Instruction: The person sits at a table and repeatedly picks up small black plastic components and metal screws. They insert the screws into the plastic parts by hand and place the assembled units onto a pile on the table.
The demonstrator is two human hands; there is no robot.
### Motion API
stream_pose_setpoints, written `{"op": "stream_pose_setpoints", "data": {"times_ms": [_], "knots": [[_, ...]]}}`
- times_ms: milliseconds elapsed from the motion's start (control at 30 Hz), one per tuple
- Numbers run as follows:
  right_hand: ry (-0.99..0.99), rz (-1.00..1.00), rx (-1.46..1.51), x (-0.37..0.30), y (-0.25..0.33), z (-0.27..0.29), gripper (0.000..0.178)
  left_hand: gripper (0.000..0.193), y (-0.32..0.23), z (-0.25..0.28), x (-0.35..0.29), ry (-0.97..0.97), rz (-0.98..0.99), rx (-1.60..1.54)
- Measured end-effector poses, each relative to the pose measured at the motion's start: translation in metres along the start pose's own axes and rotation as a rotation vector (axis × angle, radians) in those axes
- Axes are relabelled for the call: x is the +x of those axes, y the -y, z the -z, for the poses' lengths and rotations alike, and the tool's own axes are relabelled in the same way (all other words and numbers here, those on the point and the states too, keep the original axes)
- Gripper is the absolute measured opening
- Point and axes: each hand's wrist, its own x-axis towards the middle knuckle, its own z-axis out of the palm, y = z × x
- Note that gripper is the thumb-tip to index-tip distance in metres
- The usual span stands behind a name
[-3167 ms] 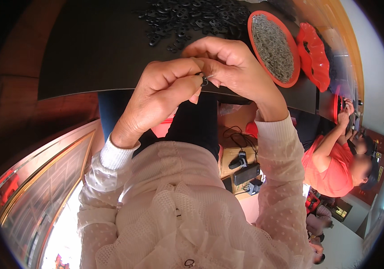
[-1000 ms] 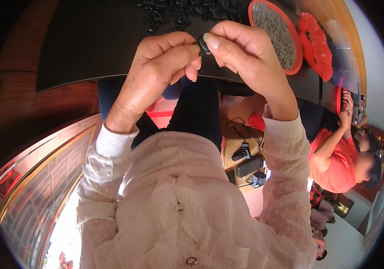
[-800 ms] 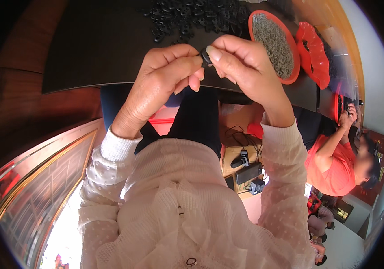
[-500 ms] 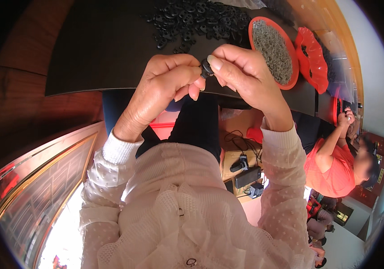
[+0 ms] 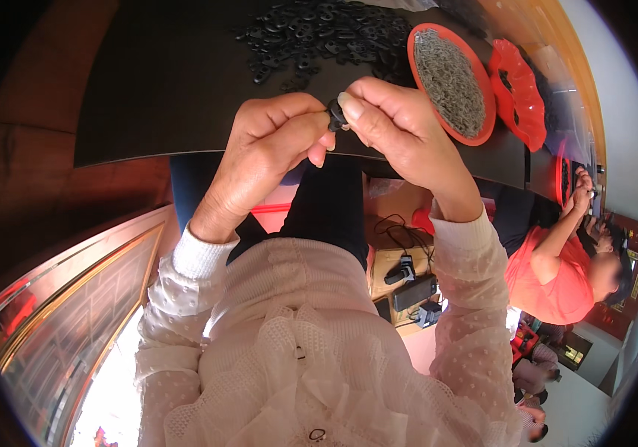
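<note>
Between my two hands, over the table's near edge, is a small black plastic piece (image 5: 336,114) with a rounded shape. My left hand (image 5: 278,141) pinches it from the left with thumb and fingers. From the right, the thumb and forefinger of my right hand (image 5: 401,123) press on the same piece, hiding much of it. A loose pile of similar black plastic pieces (image 5: 326,33) lies on the dark table beyond my hands. Right of the pile stands a red-rimmed bowl (image 5: 413,56) full of small grey metal parts (image 5: 449,86).
A red wavy-edged dish (image 5: 520,97) with a few dark pieces stands right of the bowl. The dark table (image 5: 162,97) ends just before my lap. Below it, a box (image 5: 386,264) carries cables and black adapters. A co-worker in a red shirt (image 5: 557,276) sits at the right.
Both hands have shifted very slightly, still gripping the black piece together. The co-worker's arms at the right have moved a little.
</note>
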Motion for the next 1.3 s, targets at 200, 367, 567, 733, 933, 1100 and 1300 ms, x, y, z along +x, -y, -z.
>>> {"op": "stream_pose_setpoints", "data": {"times_ms": [200,367,567,733,933,1100,1300], "knots": [[-0.099,0.110,-0.165,0.002,-0.011,-0.009,0.027,0.017,0.005,-0.009,-0.001,-0.206,-0.006,-0.017],[-0.089,0.265,-0.351,0.007,-0.013,-0.003,0.026,0.021,0.010,-0.006,0.004,-0.181,-0.058,0.028],[-0.123,0.251,-0.522,0.000,-0.009,-0.003,0.027,0.018,0.022,-0.005,0.011,-0.226,-0.130,-0.072],[-0.234,0.514,-0.708,0.001,-0.011,-0.007,0.039,0.019,0.028,0.002,0.008,-0.270,-0.151,-0.082],[-0.131,0.578,-0.834,0.005,-0.006,-0.001,0.035,0.022,0.006,-0.004,0.005,-0.163,-0.003,0.005],[-0.117,0.569,-0.809,0.001,-0.004,-0.001,0.031,0.028,0.005,0.000,0.008,-0.066,-0.045,-0.085],[-0.088,0.581,-0.878,-0.001,-0.002,0.000,0.033,0.020,0.005,0.000,0.009,-0.069,-0.014,0.014]]}}
